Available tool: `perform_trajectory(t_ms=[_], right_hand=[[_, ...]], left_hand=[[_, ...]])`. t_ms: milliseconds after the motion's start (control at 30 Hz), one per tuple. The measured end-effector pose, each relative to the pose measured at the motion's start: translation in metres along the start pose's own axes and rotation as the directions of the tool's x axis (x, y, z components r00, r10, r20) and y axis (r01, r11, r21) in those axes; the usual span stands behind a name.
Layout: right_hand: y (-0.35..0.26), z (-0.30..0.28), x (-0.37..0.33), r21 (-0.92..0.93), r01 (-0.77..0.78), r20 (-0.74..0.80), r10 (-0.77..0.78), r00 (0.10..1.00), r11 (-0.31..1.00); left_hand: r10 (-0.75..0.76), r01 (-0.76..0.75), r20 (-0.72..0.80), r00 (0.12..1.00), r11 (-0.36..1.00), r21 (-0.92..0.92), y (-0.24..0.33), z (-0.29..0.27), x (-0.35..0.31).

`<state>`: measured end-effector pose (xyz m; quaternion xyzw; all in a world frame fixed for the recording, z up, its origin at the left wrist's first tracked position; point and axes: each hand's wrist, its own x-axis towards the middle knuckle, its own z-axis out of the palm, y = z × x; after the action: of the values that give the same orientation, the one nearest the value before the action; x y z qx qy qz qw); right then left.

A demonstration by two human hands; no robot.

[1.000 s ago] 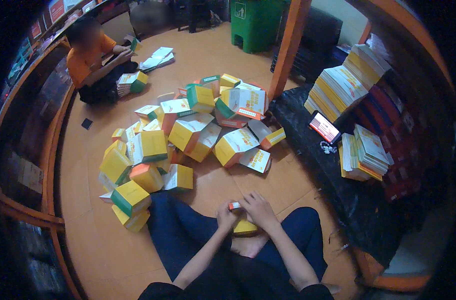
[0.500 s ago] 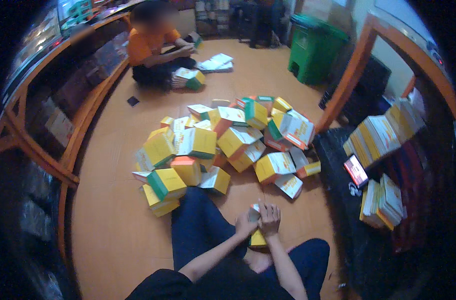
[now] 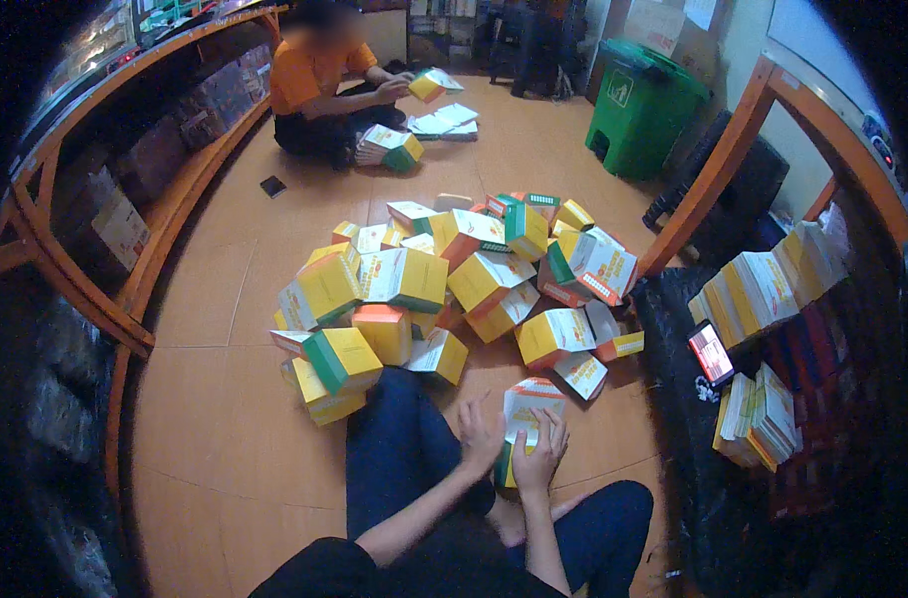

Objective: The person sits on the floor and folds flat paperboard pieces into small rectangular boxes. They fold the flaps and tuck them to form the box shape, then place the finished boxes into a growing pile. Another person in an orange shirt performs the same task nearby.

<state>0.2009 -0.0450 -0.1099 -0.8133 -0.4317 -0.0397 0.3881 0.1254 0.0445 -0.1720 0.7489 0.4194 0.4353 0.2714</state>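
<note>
carton [image 3: 523,401] before our crossed legs [image 3: 399,463] is held by our right hand [image 3: 541,450], fingers laid over its white face, while our left hand [image 3: 482,436] hangs loosely open just beside it. much looks done, with a heap of opened-out cartons [image 3: 406,277] on the floor [image 3: 225,409] ahead; we judge this one unfinished and the flat stacks [image 3: 768,284] at our right left over.
</note>
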Motion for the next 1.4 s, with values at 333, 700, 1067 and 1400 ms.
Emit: perform_trajectory(t_ms=[333,700,1067,1400], right_hand=[[0.043,-0.004,-0.031,0.048,-0.271,0.038,0.269,0.962,0.961],[0.060,0.000,-0.045,0.094,-0.303,0.039,0.301,0.953,0.948],[0.055,-0.005,-0.033,0.170,-0.333,-0.002,0.339,0.941,0.927],[0.048,-0.087,-0.027,0.885,-0.351,0.326,0.129,0.936,0.307]], left_hand=[[-0.212,0.411,-0.394,0.894,0.739,0.534,-0.009,-0.226,0.124],[-0.713,0.426,-0.195,0.673,0.589,-0.687,-0.091,-0.276,0.130],[-0.328,0.205,0.001,0.945,0.588,-0.783,0.063,-0.206,0.066],[-0.267,0.671,0.624,0.735,0.423,-0.609,0.086,-0.060,-0.024]])
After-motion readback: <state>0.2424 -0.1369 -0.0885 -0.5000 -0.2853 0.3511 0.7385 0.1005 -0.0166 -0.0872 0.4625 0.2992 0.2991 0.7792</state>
